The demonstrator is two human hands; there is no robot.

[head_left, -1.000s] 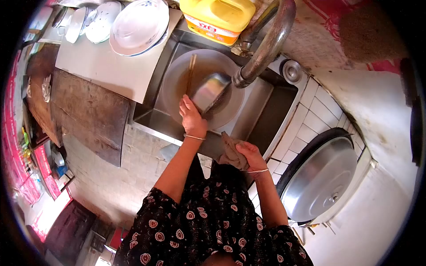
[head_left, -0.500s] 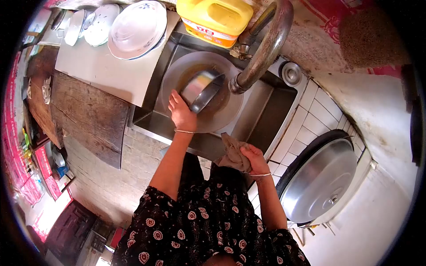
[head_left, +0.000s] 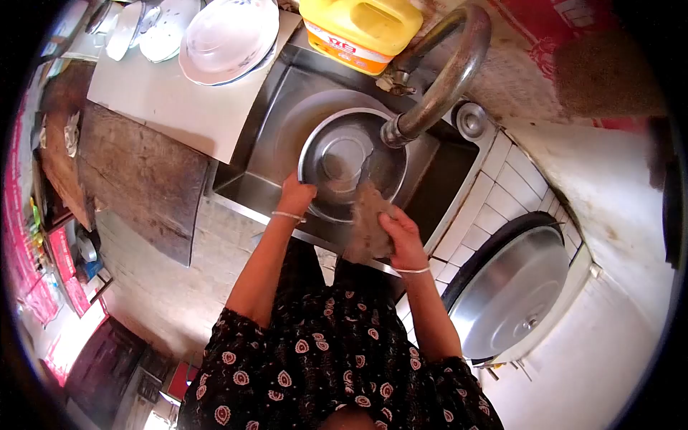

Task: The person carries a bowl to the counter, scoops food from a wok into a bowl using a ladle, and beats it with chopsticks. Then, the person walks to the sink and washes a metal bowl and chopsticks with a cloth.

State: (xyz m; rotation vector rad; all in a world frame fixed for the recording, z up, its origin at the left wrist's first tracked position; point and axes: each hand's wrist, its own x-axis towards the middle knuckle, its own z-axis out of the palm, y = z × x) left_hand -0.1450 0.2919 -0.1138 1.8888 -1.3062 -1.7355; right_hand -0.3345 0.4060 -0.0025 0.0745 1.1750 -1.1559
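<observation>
My left hand (head_left: 297, 196) grips the near-left rim of a shiny metal bowl (head_left: 342, 156), whose inside faces up at me. In my right hand (head_left: 405, 240) is a brown cloth (head_left: 370, 223), its upper part reaching over the bowl's near-right rim. I cannot tell whether the cloth touches the metal. Beneath the bowl, a larger round basin (head_left: 292, 123) shows partly in the steel sink (head_left: 252, 185). A thick curved tap (head_left: 469, 68) ends just above the bowl's right edge.
Behind the sink stands a yellow jug (head_left: 358, 32). Plates (head_left: 228, 43) and bowls (head_left: 168, 36) rest on a pale board (head_left: 143, 104) to the left, above a dark wooden board (head_left: 143, 175). A big metal lid (head_left: 512, 294) lies on the tiled counter (head_left: 476, 229) at right.
The metal bowl has turned from tilted on its side to facing up, and moved right and nearer. My right hand has brought the cloth up to its rim.
</observation>
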